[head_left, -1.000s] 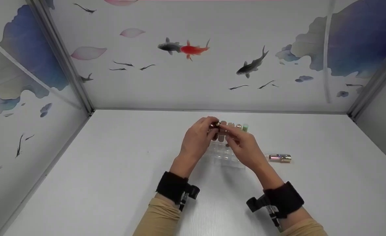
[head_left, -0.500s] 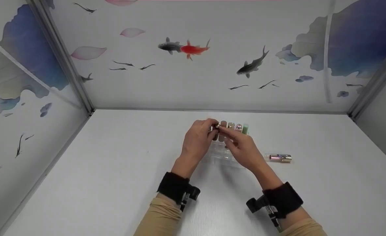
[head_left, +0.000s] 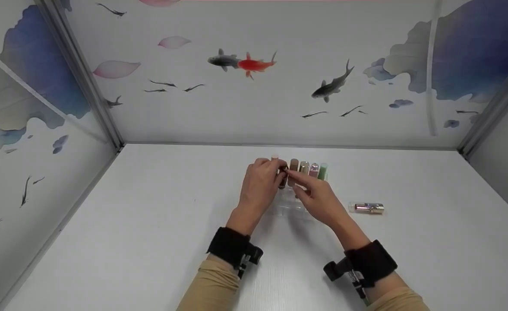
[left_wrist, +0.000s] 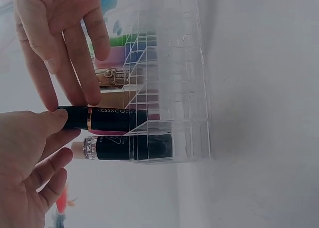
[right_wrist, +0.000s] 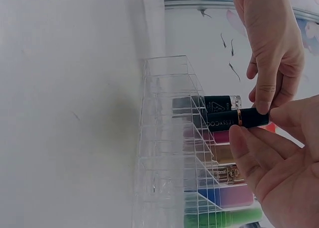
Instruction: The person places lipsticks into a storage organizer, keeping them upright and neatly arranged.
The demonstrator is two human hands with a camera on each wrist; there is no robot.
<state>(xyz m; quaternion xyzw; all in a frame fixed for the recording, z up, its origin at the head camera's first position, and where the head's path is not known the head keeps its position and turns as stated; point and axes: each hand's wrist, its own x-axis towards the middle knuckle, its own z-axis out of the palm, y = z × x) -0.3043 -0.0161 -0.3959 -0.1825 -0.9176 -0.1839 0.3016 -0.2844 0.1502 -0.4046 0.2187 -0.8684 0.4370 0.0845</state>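
My left hand pinches a black lipstick with a gold band near its capped end. The lipstick's lower part is inside a compartment of a clear lipstick holder. My right hand touches the capped end with an outstretched fingertip; its thumb lies straight beside the tube, as the right wrist view shows. Right beside this lipstick stands another black tube with a clear collar and a peach tip. On the other side, a brown tube, a gold one, a pink-purple one and a green one fill the same row.
A pink-and-gold lipstick with a clear cap lies on the white tabletop, right of the holder. Patterned panels rise behind the table and along its sides.
Both hands have moved slightly down, and the black lipstick with them. The peach tip of the neighbouring tube now shows behind my left hand. My right hand has shifted slightly left.
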